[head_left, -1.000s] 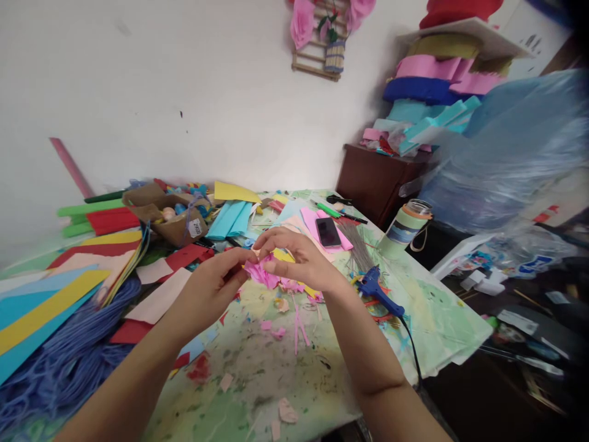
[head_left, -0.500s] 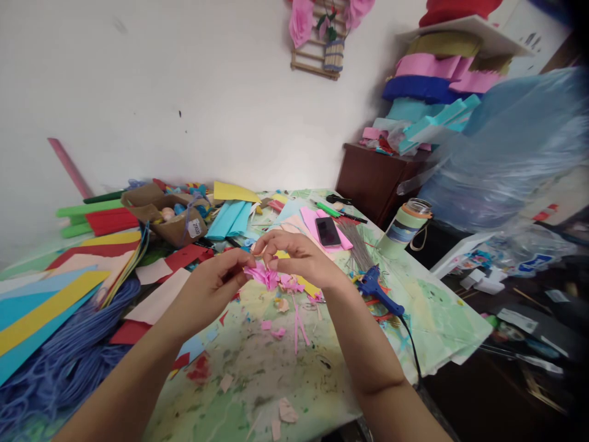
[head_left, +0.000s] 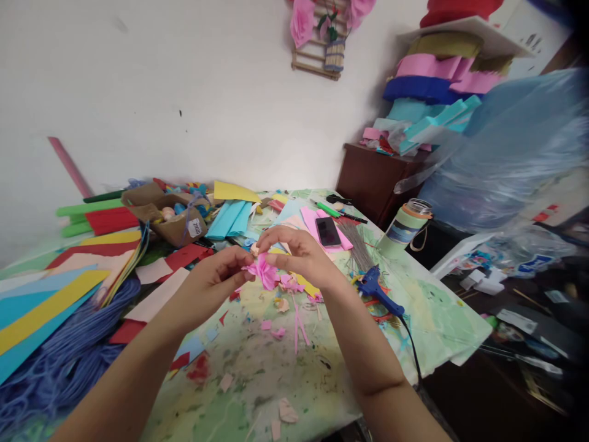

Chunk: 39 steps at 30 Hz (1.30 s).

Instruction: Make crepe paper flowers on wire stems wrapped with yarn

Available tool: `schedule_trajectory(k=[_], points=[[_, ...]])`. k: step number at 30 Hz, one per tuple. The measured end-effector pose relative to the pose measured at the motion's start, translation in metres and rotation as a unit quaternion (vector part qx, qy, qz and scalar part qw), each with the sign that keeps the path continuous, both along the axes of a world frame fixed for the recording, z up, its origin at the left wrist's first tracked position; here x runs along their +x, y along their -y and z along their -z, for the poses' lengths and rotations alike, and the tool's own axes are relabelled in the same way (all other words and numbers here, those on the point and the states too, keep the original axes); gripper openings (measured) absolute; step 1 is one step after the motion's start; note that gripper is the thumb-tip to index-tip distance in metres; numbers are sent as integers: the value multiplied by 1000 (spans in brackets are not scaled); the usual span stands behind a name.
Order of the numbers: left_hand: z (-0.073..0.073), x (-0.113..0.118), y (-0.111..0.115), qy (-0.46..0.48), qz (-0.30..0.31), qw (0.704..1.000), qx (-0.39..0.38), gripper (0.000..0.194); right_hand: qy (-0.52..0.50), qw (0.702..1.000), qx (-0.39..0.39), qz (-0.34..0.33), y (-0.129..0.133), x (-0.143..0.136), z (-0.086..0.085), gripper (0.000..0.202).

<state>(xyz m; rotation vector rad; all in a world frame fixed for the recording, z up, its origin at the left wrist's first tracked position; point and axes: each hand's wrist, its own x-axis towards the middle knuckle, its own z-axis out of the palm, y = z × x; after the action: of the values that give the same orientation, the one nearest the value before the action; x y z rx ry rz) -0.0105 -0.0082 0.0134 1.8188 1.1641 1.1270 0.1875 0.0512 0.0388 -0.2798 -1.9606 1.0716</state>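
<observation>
Between my hands, above the middle of the table, is a pink crepe paper flower [head_left: 265,275] with ruffled petals. My left hand [head_left: 219,279] pinches its left side between thumb and fingers. From the right, my right hand [head_left: 299,255] curls over the flower, with thumb and forefinger closed on its upper petals. Just beyond and below the flower lie pink paper scraps [head_left: 291,283], a yellow paper piece [head_left: 309,286] and thin pink strips [head_left: 300,325].
A blue glue gun [head_left: 380,291] with a black cord lies right of my right forearm, near a bundle of wires [head_left: 358,242]. Behind are a phone [head_left: 327,232] and a bottle [head_left: 405,224]. Coloured paper sheets [head_left: 55,301], blue yarn [head_left: 78,350] and a cardboard box [head_left: 172,215] fill the left.
The flower has turned slightly, so its petals look rounder and face me more. My right fingers have shifted a little on the petals; my left hand has moved only slightly.
</observation>
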Motion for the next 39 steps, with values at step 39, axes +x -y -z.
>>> schedule_trajectory(k=[39], points=[[-1, 12, 7, -346, -243, 886, 194, 31, 136, 938, 173, 266, 22, -8, -2, 13]])
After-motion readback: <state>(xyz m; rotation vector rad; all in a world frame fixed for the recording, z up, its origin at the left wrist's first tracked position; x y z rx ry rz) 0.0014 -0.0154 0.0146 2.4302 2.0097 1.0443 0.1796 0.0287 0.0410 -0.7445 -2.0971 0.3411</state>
